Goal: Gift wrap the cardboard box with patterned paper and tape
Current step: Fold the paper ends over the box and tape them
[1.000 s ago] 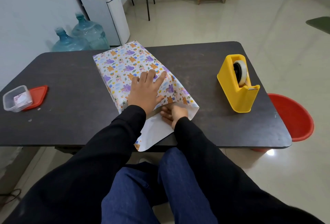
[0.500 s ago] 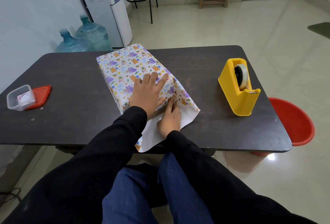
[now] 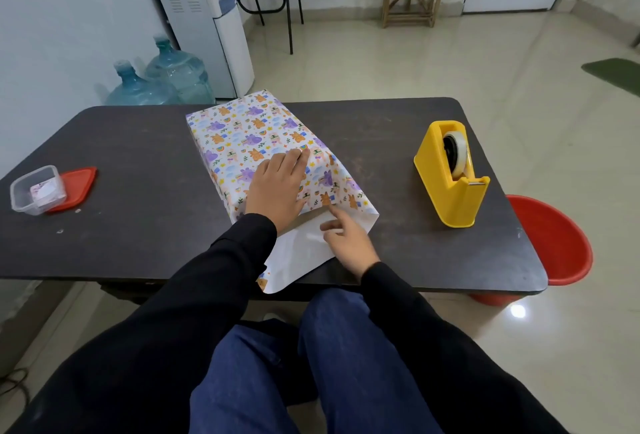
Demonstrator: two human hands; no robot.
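1. Left hand [image 3: 277,187] stays flat, fingers straight, pressing the paper-covered box [image 3: 242,135] at mid-table [image 3: 138,198].
2. Right hand [image 3: 349,241] has drawn back from the box end, fingers relaxed, index touching the white flap [image 3: 301,253].

The right hand [image 3: 349,243] has come out of the open near end of the wrapping paper [image 3: 249,132], where 1 second ago its fingers were tucked in and then pressed up against the fold. It now lies further right on the white flap [image 3: 294,260], with 1 finger [image 3: 335,214] pointing at the printed edge. The left hand [image 3: 277,187], flat on top, has drawn its spread fingers together.
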